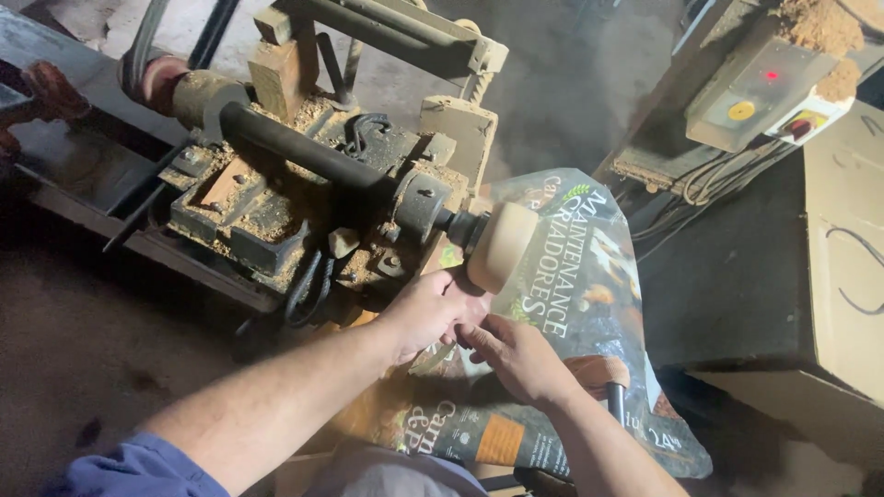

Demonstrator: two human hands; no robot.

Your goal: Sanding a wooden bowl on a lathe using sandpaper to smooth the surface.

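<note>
While both hands (474,331) meet, grasp unclear, beneath rounded pale wooden piece (502,247), sawdust-caked lathe (304,175).

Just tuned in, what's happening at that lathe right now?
A person stands over a sawdust-covered wood lathe that carries a pale rounded wooden piece on the end of its spindle. Both hands are bunched together just below that piece: the left hand reaches up beside it, and the right hand sits just under it. Whether either hand holds a tool or abrasive is hidden. A printed plastic sack hangs beneath, and a control box with a red light sits at upper right.
</note>
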